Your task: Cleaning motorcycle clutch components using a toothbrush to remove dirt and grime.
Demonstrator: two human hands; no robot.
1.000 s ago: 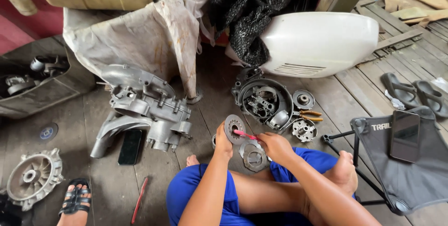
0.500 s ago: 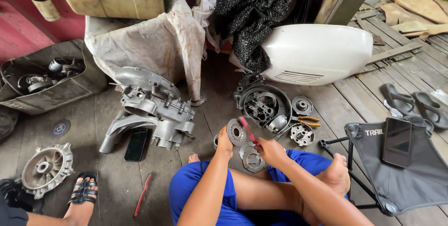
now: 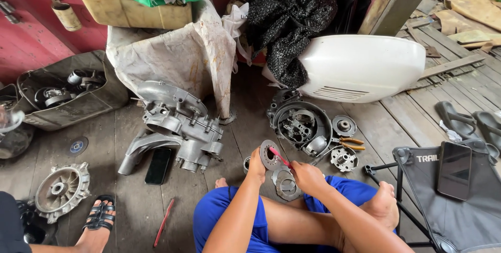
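The left hand [image 3: 256, 162] holds a round metal disc [image 3: 269, 155] upright, fingers closed on its edge. The right hand [image 3: 305, 174] pinches a red-handled tool [image 3: 280, 157], its tip against the disc's face. Below the fingers, more discs [image 3: 286, 182] lie on the wooden floor [image 3: 250, 127]; beyond them sits a round engine cover [image 3: 301, 123].

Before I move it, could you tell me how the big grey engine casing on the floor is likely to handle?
The engine casing looks like thick cast metal, so probably heavy and rigid. Its uneven, ribbed shape should stop it rolling, though it may rock. Protruding studs could snag the phone lying against it.
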